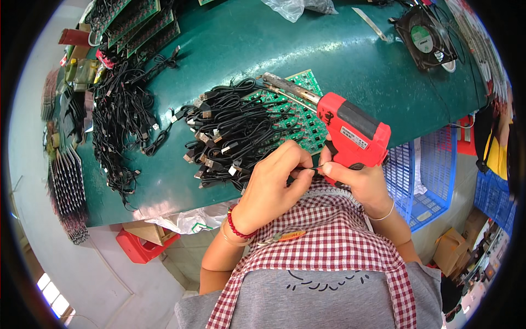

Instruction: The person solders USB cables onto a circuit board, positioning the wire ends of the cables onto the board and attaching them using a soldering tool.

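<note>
The green circuit board lies on the dark green table, in front of the person. Just off its near edge, the left hand pinches a thin dark wire between thumb and fingertip. The right hand, near the board's near right corner, is closed around the red soldering gun, its thumb and forefinger meeting at the wire; the fingers hide most of that spot, so they probably pinch the wire as well, though I can't be sure. The gun's barrel slants over the board's far part, its tip pointing beyond the left side, and blocks some of the components from sight.

A thick bundle of black cables with metal plugs covers the board's left part and spills out past it. Farther left of the board sits a second, looser heap of black cables, and beyond that heap, far left of the board, stand several upright circuit boards.

Past the board's far edge lie a clear plastic bag and, to its right, a flat metal strip; a black fan stands well apart at the far right. Right of the board, below table level, is a blue crate. Nearer than the board, the checked apron reaches up beneath both hands.
</note>
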The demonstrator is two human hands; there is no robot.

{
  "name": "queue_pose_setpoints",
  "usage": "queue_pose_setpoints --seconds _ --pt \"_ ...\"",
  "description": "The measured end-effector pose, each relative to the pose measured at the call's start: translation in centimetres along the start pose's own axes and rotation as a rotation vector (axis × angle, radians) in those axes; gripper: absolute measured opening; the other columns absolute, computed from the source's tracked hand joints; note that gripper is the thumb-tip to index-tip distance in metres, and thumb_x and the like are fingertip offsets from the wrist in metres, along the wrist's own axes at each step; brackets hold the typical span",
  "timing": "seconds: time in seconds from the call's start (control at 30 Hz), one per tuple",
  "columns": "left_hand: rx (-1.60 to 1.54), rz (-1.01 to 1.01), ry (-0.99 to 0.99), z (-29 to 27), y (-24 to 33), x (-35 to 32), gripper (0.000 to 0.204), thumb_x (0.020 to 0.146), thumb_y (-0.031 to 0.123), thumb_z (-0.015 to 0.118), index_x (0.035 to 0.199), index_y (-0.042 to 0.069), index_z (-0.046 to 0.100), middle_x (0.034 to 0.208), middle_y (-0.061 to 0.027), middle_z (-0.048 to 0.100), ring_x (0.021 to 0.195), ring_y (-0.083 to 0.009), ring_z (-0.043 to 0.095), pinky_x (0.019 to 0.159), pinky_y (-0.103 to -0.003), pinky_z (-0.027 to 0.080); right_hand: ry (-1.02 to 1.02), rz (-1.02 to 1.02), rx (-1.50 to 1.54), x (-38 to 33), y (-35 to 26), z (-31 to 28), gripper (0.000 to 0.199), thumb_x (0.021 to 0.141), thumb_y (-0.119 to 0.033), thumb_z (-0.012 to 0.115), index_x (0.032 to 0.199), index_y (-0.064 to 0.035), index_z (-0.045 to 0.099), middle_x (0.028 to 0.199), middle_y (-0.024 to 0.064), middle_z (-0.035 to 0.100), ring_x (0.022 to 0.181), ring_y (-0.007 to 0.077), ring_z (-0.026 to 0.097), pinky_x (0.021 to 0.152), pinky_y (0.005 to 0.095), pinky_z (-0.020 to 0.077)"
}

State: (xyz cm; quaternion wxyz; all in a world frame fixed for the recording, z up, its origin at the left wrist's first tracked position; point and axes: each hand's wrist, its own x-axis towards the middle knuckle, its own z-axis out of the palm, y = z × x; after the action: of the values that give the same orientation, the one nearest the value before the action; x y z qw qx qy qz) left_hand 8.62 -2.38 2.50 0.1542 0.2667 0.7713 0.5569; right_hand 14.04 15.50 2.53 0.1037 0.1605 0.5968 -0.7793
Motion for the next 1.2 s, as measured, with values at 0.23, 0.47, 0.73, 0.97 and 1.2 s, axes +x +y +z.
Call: queue_pose_setpoints --seconds 0.23,0.47,0.73,0.97,1.2 --pt "-0.004 -0.060 0.055 0.5 0.5 -0.6 0.016 0.075 -0.005 0.064 0.085 0.001 0.052 0.078 -0.0052 0.052 0.061 -0.0111 0.051 0.052 -0.023 0.042 0.034 -0.059 0.007 -0.6 -0.1 0.3 0.016 0.082 -0.003 0.067 0.097 -0.0022 0.061 0.087 0.0004 0.061 0.076 0.0056 0.055 0.063 0.0223 0.0445" --pt "0.005 -0.013 0.189 1.6 0.1 -0.5 0.017 0.075 -0.007 0.064 0.085 0.002 0.052 0.079 -0.0053 0.054 0.063 -0.0092 0.051 0.054 -0.022 0.042 0.094 -0.038 0.097 -1.1 0.6 1.6 0.009 0.087 -0.005 0.063 0.095 -0.0035 0.059 0.081 -0.0015 0.056 0.071 0.0045 0.052 0.060 0.0215 0.0426" --pt "0.044 0.052 0.182 1.6 -0.1 -0.4 0.018 0.074 -0.010 0.063 0.085 0.000 0.053 0.078 -0.0074 0.052 0.063 -0.0155 0.054 0.052 -0.026 0.045 0.107 -0.052 -0.051 -0.8 0.6 1.2 0.009 0.084 -0.005 0.064 0.093 -0.0031 0.061 0.077 -0.0034 0.056 0.066 0.0039 0.051 0.059 0.0217 0.0419" --pt "0.033 0.048 0.222 1.8 -0.4 -0.4 0.017 0.074 -0.010 0.064 0.084 0.000 0.054 0.079 -0.0072 0.054 0.063 -0.0140 0.054 0.052 -0.025 0.045 0.039 -0.025 -0.310 -1.0 0.3 0.9 0.023 0.082 -0.003 0.067 0.104 -0.0022 0.059 0.087 -0.0009 0.061 0.076 0.0062 0.058 0.067 0.0229 0.0472" --pt "0.044 0.065 0.232 2.2 -0.6 -0.4 0.018 0.074 -0.010 0.065 0.084 0.001 0.054 0.079 -0.0076 0.054 0.062 -0.0151 0.055 0.050 -0.026 0.045 0.068 -0.144 -0.320 -0.5 0.3 0.8 0.046 0.081 0.003 0.067 0.122 -0.0006 0.045 0.092 0.0025 0.061 0.085 0.0084 0.059 0.072 0.0239 0.0478"
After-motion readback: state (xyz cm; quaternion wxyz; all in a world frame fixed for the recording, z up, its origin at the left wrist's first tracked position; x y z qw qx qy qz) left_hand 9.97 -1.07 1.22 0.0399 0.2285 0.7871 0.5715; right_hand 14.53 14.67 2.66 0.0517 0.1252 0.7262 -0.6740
